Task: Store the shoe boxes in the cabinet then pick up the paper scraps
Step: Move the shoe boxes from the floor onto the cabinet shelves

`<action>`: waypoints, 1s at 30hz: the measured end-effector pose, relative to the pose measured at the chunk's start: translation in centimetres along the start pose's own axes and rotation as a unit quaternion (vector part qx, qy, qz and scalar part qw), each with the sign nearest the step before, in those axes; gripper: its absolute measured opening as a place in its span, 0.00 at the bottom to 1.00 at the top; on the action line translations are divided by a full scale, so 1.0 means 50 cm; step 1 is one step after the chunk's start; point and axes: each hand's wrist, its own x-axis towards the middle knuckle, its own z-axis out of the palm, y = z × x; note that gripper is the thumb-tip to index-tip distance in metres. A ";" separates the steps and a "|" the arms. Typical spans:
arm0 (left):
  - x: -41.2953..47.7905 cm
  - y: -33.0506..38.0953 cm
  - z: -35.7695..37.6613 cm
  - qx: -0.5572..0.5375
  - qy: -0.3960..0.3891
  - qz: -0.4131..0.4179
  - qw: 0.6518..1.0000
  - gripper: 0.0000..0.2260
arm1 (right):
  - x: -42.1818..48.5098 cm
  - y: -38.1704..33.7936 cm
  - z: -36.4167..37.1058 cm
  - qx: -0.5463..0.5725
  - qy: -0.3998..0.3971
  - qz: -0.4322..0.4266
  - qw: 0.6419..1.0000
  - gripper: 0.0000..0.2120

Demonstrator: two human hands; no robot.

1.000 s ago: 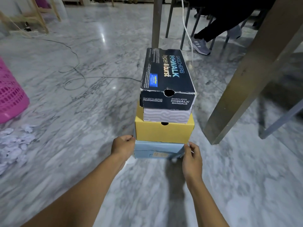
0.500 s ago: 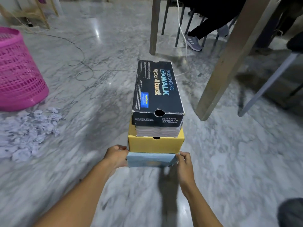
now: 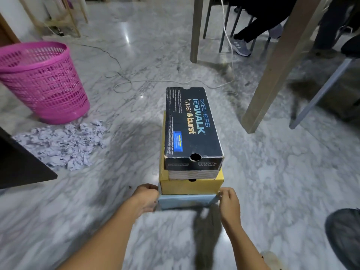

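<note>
Black box (image 3: 191, 125) printed in blue and yellow, on a yellow box (image 3: 191, 185), on a pale blue box (image 3: 186, 201). Pink latticed basket (image 3: 41, 80); lilac scraps (image 3: 62, 143); grey-veined white marble floor (image 3: 272, 182).

**Open floor on the left, legs crowding the right**

The marble floor (image 3: 126, 172) is lying open just left of the stack of shoe boxes (image 3: 191, 133), which is filling the whole gap between the left grip (image 3: 145, 197) and the right grip (image 3: 229, 205). Further left, paper scraps (image 3: 60, 145) are spreading against a pink basket (image 3: 42, 82), and a dark panel (image 3: 17, 164) is jutting in. On the right, a slanting bench leg (image 3: 272, 75) and a grey chair leg (image 3: 319, 94) are narrowing the passage. Cables (image 3: 227, 35) are hanging and trailing ahead.
</note>
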 end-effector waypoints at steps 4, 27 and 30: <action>-0.023 0.108 -0.045 0.083 0.067 0.133 0.985 0.12 | 0.004 -0.118 -0.019 0.030 0.091 -0.060 0.994 0.09; -0.182 0.215 -0.144 -0.269 -0.103 0.197 0.937 0.27 | -0.066 -0.458 0.009 0.095 -0.433 -0.174 0.879 0.19; -0.215 0.199 -0.245 -0.239 -0.087 0.204 0.945 0.30 | -0.107 -0.499 0.047 0.111 -0.475 -0.174 0.856 0.17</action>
